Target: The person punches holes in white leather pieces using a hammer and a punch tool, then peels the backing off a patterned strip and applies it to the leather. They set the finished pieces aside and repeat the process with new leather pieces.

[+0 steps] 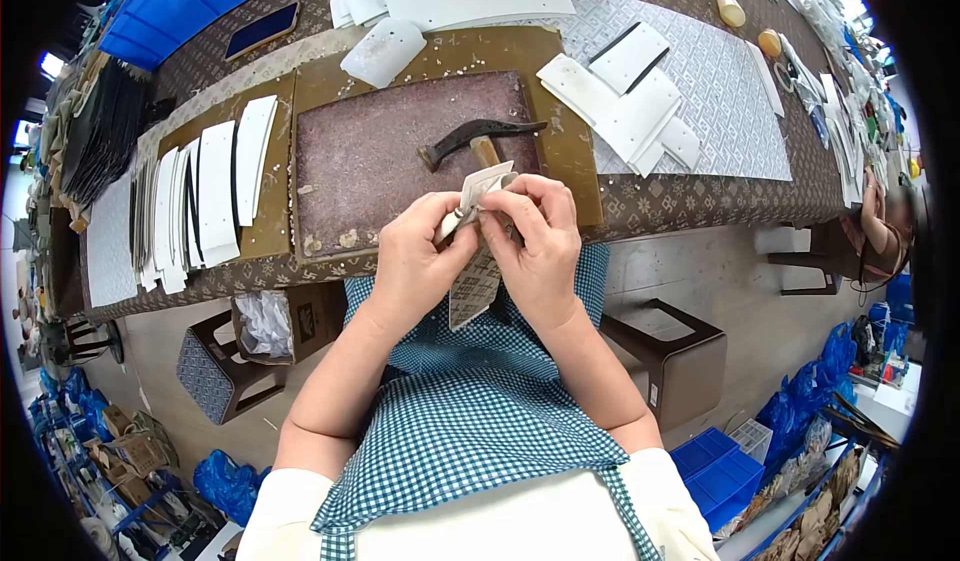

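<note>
My left hand [422, 256] and my right hand [538, 246] meet in front of the apron, fingers pinched on one bent piece of patterned sheet material [473, 293]. White backing shows at its top between the fingertips, and the patterned part hangs down below. The fingers hide the fold itself. Just beyond my hands a hammer [478, 138] with a dark curved head lies on a speckled reddish-brown slab [390, 161], its wooden handle partly covered by the piece.
White cut panels [215, 196] with dark edges lie in a row at left. More white panels [630, 111] rest on a patterned sheet [730, 111] at right. A phone [262, 31] and blue crate [185, 6] sit at back left. Stools [680, 361] stand below; another person's arm [875, 216] shows far right.
</note>
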The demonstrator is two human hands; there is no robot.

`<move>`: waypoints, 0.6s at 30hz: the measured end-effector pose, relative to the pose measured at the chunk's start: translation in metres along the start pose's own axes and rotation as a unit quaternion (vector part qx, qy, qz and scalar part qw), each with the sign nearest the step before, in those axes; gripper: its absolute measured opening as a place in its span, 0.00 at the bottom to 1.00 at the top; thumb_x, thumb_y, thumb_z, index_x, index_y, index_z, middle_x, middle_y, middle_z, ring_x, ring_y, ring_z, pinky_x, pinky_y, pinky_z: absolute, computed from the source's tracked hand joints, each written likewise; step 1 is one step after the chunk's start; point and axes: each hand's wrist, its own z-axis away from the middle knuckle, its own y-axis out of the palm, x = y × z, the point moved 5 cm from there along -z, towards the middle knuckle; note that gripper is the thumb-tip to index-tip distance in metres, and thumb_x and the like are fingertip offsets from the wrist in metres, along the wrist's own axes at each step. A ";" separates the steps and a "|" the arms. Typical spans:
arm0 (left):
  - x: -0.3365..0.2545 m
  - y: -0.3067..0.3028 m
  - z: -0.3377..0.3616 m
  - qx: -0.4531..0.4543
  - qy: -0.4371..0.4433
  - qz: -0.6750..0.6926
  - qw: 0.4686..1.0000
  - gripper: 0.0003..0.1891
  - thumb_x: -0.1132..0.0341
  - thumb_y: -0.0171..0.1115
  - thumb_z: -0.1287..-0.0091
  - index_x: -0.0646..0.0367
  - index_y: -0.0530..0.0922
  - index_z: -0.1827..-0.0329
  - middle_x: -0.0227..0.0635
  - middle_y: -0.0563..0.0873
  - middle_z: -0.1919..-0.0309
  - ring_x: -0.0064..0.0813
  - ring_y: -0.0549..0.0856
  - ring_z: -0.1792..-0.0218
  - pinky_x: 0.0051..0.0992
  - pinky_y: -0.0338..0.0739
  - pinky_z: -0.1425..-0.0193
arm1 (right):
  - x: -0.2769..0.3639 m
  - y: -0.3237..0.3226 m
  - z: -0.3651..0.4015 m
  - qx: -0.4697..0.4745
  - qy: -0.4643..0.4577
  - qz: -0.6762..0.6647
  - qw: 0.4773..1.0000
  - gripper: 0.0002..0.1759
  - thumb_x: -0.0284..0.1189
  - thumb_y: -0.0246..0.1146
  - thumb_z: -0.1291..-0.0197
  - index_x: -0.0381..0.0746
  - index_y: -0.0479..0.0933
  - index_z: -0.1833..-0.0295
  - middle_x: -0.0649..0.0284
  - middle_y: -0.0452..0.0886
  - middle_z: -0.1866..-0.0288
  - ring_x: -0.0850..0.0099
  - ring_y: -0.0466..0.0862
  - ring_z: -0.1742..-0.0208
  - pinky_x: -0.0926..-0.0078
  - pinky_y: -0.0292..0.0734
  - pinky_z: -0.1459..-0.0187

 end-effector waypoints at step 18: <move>-0.009 -0.003 -0.007 0.055 0.003 -0.033 0.998 0.15 0.71 0.64 0.40 0.64 0.82 0.50 0.45 0.87 0.60 0.39 0.87 0.62 0.33 0.81 0.56 | -0.014 -0.008 -0.005 0.013 0.074 -0.116 0.990 0.09 0.16 0.69 0.48 0.37 0.78 0.62 0.60 0.78 0.59 0.71 0.83 0.66 0.75 0.81 0.65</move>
